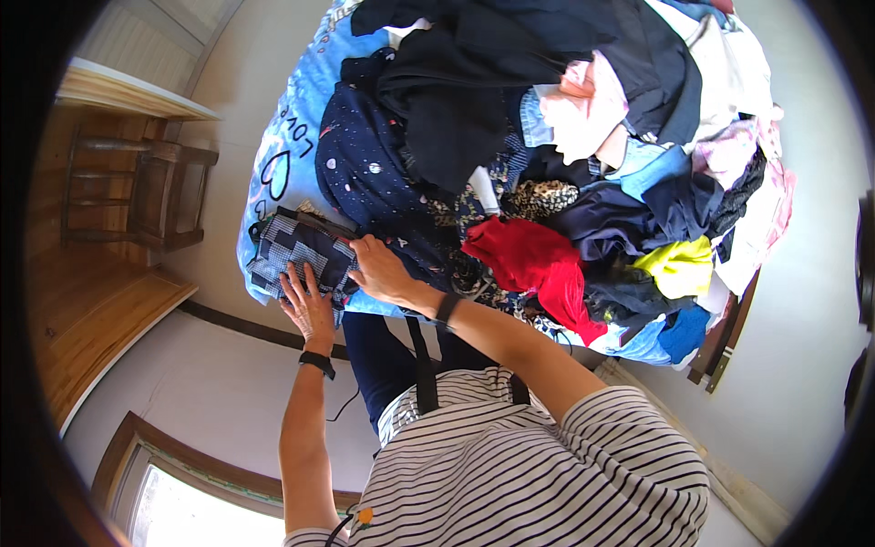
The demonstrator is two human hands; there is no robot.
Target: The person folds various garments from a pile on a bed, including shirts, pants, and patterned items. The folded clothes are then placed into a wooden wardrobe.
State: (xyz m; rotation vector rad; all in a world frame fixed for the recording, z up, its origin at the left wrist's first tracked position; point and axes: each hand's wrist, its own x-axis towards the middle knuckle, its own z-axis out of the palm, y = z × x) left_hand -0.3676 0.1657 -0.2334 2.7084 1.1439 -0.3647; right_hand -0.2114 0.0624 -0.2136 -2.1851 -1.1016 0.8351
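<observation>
A folded garment (287,246) with navy and grey checkered blocks lies at the near left corner of the bed. My left hand (311,308) rests on its near part, fingers spread and palm down. At the garment's right edge is my right hand (383,270), fingers curled and thumb apart; whether cloth is pinched there is hidden. Dark cloth (318,222) shows along the folded garment's far edge. Just beyond my right hand lies a navy cloth with a planet print (362,161).
A heap of loose clothes covers much of the blue printed bedspread (273,137), with a black garment (465,75), a red garment (526,256) and a yellow one (683,267). A wooden chair (154,184) stands left, by wooden furniture (116,328). A bright window (198,509) is behind me.
</observation>
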